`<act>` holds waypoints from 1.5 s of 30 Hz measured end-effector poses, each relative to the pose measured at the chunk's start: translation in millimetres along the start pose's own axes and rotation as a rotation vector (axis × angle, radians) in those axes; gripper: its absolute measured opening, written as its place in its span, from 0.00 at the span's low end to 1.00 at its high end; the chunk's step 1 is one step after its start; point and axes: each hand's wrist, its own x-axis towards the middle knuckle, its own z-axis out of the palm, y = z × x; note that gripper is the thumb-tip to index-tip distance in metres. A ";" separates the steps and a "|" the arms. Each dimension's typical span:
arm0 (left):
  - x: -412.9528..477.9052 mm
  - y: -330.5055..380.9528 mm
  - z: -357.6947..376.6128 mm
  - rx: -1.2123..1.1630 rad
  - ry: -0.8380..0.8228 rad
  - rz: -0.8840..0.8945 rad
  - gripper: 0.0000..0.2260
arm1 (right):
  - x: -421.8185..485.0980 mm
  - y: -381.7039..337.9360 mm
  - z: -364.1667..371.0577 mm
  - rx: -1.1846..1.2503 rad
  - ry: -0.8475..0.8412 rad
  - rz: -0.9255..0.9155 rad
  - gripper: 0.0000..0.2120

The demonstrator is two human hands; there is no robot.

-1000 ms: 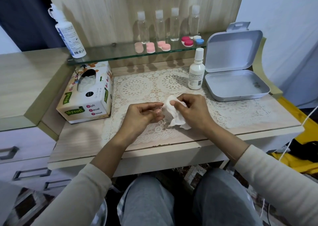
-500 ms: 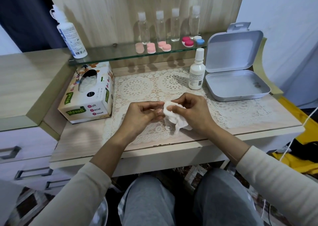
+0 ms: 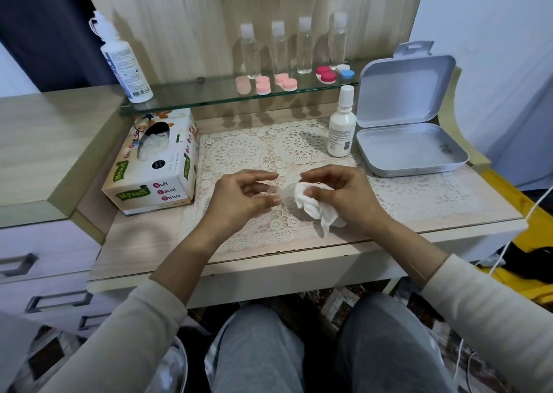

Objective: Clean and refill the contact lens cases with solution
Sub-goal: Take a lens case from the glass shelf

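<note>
Over the near-middle of the surface (image 3: 143, 243), our left hand (image 3: 242, 198) pinches what seems a clear lens case (image 3: 282, 190) between curled fingers so the right hand (image 3: 341, 195), fingers clamped on a wadded tissue (image 3: 311, 210), can wipe it; spare cases (image 3: 263, 85) line the glass shelf (image 3: 194, 94) toward its right end.

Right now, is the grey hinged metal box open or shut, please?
Open: the grey hinged metal box has its lid raised upright, showing the tray inside.
</note>
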 end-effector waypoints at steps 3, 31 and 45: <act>2.1 -3.2 0.8 0.244 0.016 0.144 0.20 | 2.3 3.6 -1.5 -0.101 0.054 0.031 0.09; -29.2 -6.9 -18.5 0.632 0.024 0.264 0.10 | -27.5 2.4 2.3 -0.836 -0.131 -0.405 0.13; -189.9 -68.9 -140.3 0.631 0.456 0.094 0.09 | -81.3 -10.6 165.6 -0.549 -0.426 -0.455 0.14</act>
